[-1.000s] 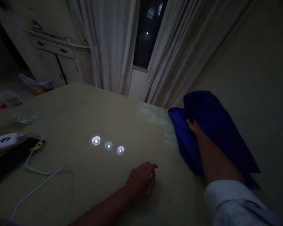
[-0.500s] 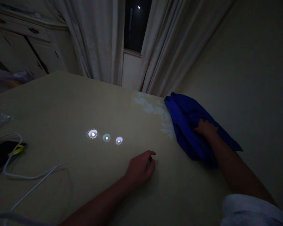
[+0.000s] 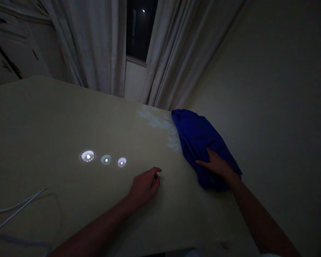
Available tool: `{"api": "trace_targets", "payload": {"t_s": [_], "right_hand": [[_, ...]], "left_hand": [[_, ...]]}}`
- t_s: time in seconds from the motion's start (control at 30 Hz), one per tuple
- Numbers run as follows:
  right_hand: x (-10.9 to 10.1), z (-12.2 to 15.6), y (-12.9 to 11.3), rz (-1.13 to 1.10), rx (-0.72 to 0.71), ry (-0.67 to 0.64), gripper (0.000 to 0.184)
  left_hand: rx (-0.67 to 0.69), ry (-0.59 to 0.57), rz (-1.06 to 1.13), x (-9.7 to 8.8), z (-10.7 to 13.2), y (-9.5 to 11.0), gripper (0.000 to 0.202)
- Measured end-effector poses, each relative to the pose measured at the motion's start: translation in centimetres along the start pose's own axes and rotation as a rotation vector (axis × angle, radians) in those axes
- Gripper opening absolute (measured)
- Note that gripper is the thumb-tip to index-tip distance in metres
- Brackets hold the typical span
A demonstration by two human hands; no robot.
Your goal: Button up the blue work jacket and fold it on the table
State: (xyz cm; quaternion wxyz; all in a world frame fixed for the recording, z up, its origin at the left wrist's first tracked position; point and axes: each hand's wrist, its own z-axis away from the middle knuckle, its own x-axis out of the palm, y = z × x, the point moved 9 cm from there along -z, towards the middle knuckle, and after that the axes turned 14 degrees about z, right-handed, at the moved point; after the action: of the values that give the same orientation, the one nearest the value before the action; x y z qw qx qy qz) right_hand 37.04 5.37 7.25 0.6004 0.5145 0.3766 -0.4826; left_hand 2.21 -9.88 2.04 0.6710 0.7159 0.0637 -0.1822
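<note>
Head view, dim room. Landmark = blue cloth point(image 3: 196, 137), bunched at the far right edge of the surface point(image 3: 56, 114).

- Surface: pale yellow-green and takes up everything left of and nearer than the cloth. A faint leaf print point(image 3: 157, 121) sits just left of the cloth's far end.
- Wall point(image 3: 270, 89): plain, directly right of the cloth and running off behind it.
- Curtains point(image 3: 96, 46): pale, hanging behind and left of the cloth. They are parted on a dark window point(image 3: 139, 28).
- Cabinet point(image 3: 8, 53): far left of the cloth, behind the surface. Only its edge is in frame.
- Cloth: lies lengthwise along the surface edge, crumpled, with its near end under the right hand.
- Right hand point(image 3: 216, 166): on the cloth's near end, palm down with fingers spread flat. It presses on the cloth rather than gripping it.
- Left hand point(image 3: 144, 185): resting on the bare surface left of the cloth's near end, apart from it. Fingers are loosely curled with the forefinger out. Too dim to tell whether anything is in it.
- White cable point(image 3: 18, 207): well left of the cloth, at the near-left edge of frame.
- Three light spots point(image 3: 106, 159): in a row on the surface, left of the cloth and just beyond the left hand.
</note>
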Motion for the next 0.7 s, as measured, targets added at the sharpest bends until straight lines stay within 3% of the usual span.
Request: {"api": "trace_targets", "payload": {"t_s": [0.07,0.13,0.3,0.47,0.6,0.7], "right_hand": [[1.5,0.3,-2.2,0.077,0.117,0.013,0.12],[1.7,-0.3,-3.6,0.111,0.168,0.067,0.114],[0.5,-3.8,-3.5,0.128,0.171,0.058,0.103],[-1.1,-4.6,-5.3,0.222,0.114,0.049,0.061],[-3.3,-4.1,-8.7,0.194,0.038,0.041,0.04],[-5.2,-4.3,-13.0,0.111,-0.062,0.018,0.037]], "left_hand": [[0.009,-0.021,-0.022,0.2,0.2,0.1,0.037],[0.03,-0.032,-0.037,0.4,0.4,0.1,0.037],[0.056,-0.007,-0.027,0.4,0.5,0.0,0.037],[0.044,-0.021,-0.046,0.5,0.0,0.2,0.036],[0.042,0.004,-0.045,0.3,-0.2,0.3,0.036],[0.223,-0.045,-0.033,1.4,0.4,1.9,0.038]]}}
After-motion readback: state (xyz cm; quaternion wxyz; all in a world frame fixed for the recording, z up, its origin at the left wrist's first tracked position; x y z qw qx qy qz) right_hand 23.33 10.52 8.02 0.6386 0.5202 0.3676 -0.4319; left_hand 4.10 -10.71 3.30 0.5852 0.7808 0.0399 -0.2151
